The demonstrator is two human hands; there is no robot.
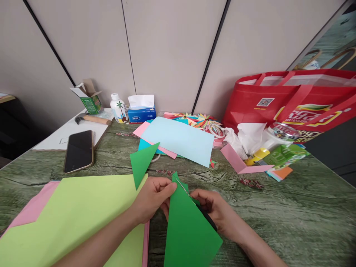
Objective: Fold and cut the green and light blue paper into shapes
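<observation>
My left hand pinches the upper left edge of a green sheet of paper, thumb on top. My right hand is closed around the dark handles of a pair of scissors. Their silver blades lie along the sheet's upper right edge, close to my left thumb, and a narrow green strip shows behind them. Part of the handles is hidden by the sheet and my fingers. A loose green paper triangle lies just beyond my left hand, partly over a large yellow-green sheet.
Light blue sheets and folded paper stars lie toward the wall. At the left are a phone, a hammer, a bottle and a tissue box. A red bag and a pink paper tray stand right.
</observation>
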